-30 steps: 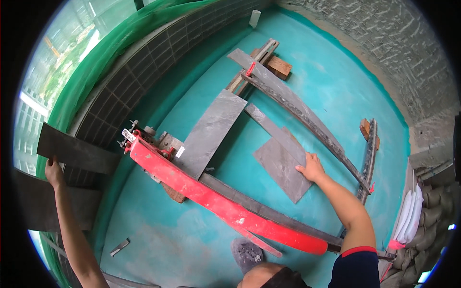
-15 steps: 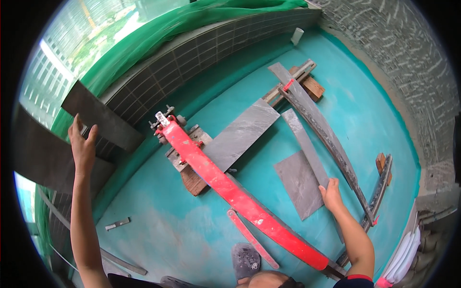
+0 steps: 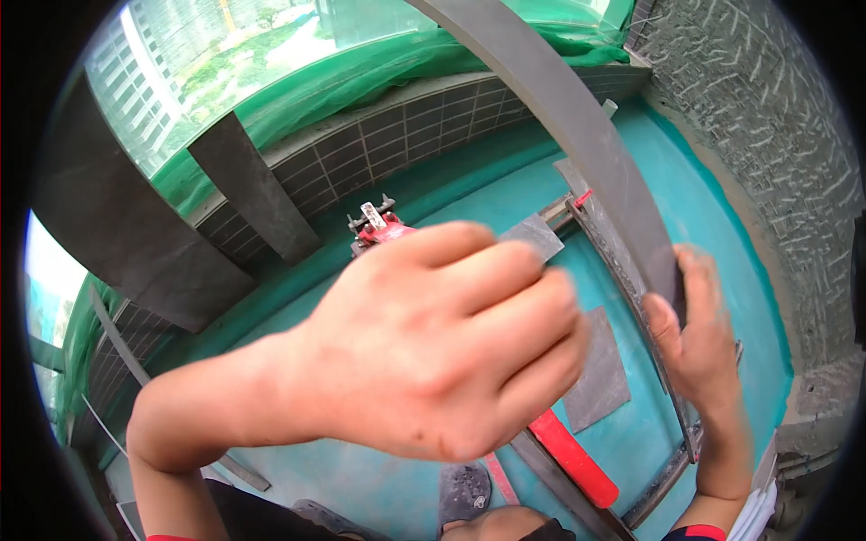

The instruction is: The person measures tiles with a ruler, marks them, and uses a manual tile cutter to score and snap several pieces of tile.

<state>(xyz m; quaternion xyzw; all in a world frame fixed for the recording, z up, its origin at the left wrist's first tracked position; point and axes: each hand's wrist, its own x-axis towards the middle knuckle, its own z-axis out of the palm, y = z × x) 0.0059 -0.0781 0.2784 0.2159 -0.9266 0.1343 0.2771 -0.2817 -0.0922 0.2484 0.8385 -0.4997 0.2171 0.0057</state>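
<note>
My right hand [image 3: 708,334] grips the lower end of a long, narrow strip of grey tile [image 3: 577,117]. The strip rises past the top of the view, its thumb side and fingers clamped at the edges. Close to the camera, my left hand [image 3: 442,343] is curled with its back showing; whatever its fingers may hold is hidden. Behind it stands a tile cutter with a red bar [image 3: 577,464], mostly covered by that hand. Part of a grey tile [image 3: 534,236] shows on the cutter, and another grey tile piece [image 3: 598,374] lies on the floor.
Large dark tiles [image 3: 135,216] and a narrower one [image 3: 257,185] lean at the left along the low tiled wall [image 3: 388,126]. Green netting [image 3: 361,86] drapes over that wall. A rough grey wall [image 3: 749,117] bounds the right. A grey clog [image 3: 465,496] shows below.
My right hand has raised the tile strip from near the floor to a steep upward angle. My left hand has swung from the left side to mid-view and its fingers have curled.
</note>
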